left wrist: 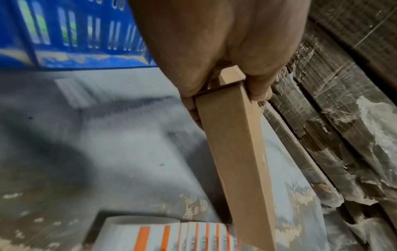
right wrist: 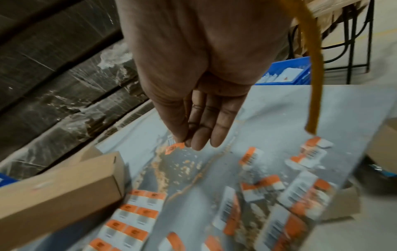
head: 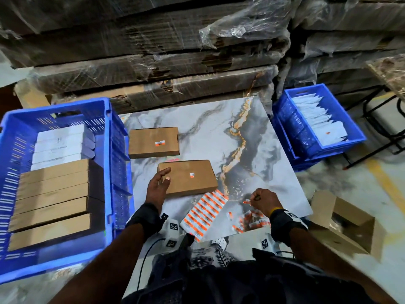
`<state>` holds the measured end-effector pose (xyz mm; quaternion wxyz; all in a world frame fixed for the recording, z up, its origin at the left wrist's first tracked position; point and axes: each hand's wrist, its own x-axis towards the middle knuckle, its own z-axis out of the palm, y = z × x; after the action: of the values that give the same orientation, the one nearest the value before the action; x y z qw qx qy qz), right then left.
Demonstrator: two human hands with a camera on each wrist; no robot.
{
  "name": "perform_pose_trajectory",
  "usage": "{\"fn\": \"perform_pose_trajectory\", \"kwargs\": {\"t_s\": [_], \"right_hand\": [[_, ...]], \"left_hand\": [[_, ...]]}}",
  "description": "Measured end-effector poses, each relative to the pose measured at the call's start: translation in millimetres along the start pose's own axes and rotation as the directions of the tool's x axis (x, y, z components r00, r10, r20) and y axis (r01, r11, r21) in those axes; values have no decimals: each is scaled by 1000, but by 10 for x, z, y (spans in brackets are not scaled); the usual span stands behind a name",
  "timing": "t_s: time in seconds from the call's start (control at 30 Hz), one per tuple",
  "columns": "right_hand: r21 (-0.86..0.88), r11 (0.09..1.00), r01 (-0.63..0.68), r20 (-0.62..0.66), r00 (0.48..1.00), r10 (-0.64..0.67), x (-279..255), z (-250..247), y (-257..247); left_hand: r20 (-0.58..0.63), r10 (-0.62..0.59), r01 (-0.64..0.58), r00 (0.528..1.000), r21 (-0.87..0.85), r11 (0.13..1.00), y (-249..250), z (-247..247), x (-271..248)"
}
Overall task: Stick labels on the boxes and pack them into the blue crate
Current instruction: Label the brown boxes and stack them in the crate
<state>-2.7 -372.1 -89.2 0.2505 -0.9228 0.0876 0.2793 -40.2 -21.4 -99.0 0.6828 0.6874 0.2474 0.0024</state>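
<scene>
A brown box (head: 190, 177) with a small orange-and-white label on top lies on the marble board. My left hand (head: 164, 175) grips its left end, thumb on top; in the left wrist view the fingers (left wrist: 257, 88) wrap around the box's end (left wrist: 236, 152). My right hand (head: 252, 199) pinches one orange-and-white label (right wrist: 175, 147) between thumb and fingertips, just above the board and right of the label sheet (head: 203, 213). A second labelled brown box (head: 153, 142) lies farther back. The big blue crate (head: 109, 150) at the left holds rows of brown and white boxes.
Loose labels and backings (head: 249, 220) litter the board's near right corner. A smaller blue crate (head: 285, 119) with white packets sits at the right. An open cardboard carton (head: 344, 222) stands on the floor at the near right. Plastic-wrapped cardboard stacks (head: 153, 62) wall off the back.
</scene>
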Motion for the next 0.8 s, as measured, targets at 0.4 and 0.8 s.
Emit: {"fn": "perform_pose_trajectory", "kwargs": {"t_s": [0.4,0.8], "right_hand": [[-92,992,89,145,987,-75,353,373,-17],[-325,944,65,241,971,16,604,250,-82]], "left_hand": [[-11,-34,35,999,280,959,-117,21,26],[-81,-95,119,992,374,920,-259,12,107]]}}
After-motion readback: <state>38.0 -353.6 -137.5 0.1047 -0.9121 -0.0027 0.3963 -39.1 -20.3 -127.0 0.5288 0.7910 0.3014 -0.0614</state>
